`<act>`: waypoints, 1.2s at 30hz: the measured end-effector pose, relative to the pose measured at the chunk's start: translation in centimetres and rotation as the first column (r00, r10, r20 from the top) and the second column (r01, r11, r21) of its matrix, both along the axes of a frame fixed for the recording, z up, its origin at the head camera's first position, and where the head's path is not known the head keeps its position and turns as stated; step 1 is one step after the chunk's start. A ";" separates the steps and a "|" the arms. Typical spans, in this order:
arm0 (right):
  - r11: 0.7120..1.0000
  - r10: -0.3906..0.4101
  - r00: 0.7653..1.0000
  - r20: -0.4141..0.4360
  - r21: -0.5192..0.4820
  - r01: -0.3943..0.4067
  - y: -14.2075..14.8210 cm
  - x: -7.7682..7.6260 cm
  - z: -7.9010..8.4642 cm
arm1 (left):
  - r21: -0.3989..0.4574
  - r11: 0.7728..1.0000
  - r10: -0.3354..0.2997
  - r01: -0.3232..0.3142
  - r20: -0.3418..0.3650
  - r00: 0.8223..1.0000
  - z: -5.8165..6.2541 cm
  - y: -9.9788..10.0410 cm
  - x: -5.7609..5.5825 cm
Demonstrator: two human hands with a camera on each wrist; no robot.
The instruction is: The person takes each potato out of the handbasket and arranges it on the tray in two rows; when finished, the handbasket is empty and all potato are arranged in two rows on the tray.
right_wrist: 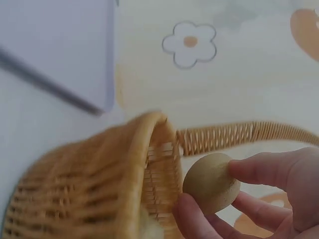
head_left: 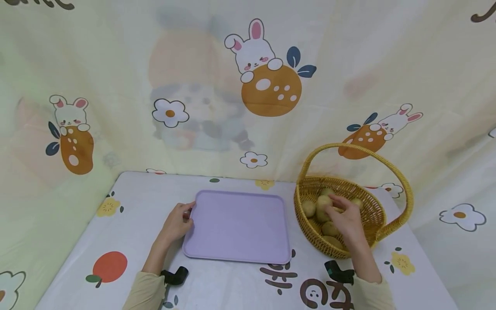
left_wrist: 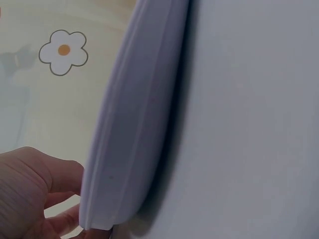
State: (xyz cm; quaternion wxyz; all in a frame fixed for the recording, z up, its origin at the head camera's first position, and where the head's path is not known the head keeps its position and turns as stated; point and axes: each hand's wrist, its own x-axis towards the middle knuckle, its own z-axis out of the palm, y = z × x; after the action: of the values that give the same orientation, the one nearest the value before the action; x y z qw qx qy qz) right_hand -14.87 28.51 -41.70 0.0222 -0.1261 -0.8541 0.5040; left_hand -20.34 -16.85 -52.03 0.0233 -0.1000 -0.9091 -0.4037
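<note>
In the head view my right hand (head_left: 346, 217) is inside the wicker basket (head_left: 319, 237), pinching a potato (head_left: 324, 201) between thumb and fingers. The right wrist view shows this potato (right_wrist: 212, 183) up close, yellowish and rounded, by the basket's rim. Several more potatoes, such as one potato (head_left: 308, 208) at the left, lie in the basket. At the left edge of a flat lilac tray (head_left: 238, 228), my left hand (head_left: 178, 221) holds the rim with thumb and fingers. From the left wrist, the tray's side (left_wrist: 132, 124) hides some fingertips.
The basket's tall arched handle (head_left: 407, 196) rises over its right side. A white cloth with fruit and flower prints covers the table (head_left: 228, 284), and a printed curtain (head_left: 128, 64) hangs behind it. The tray lies left of the basket with a narrow gap between.
</note>
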 end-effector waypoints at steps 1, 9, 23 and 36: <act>1.000 0.004 1.000 -0.002 -0.010 -0.004 -0.4 -0.1 0.1 | 0.001 1.000 0.002 -0.002 0.000 1.000 0.0 0.0 0.0; 0.997 0.014 0.999 -0.039 -0.075 -0.017 -2.5 -1.1 0.5 | 0.024 1.000 -0.004 0.004 0.002 1.000 -0.1 0.3 -0.6; 0.981 0.000 0.988 -0.153 -0.193 -0.030 -7.4 -3.5 0.8 | 0.015 1.000 0.011 -0.010 -0.048 0.999 0.1 1.0 -1.0; 0.967 0.045 0.981 -0.190 -0.237 -0.090 -14.9 -5.5 -3.0 | -0.018 1.000 0.016 -0.017 -0.071 0.997 -0.2 0.2 0.0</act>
State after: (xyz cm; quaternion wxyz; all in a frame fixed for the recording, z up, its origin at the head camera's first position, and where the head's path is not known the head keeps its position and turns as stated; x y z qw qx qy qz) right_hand -20.35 13.65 -44.74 0.0677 -0.0517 -0.7836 0.6154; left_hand -20.37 -16.69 -52.27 0.0579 -0.1070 -0.9123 -0.3911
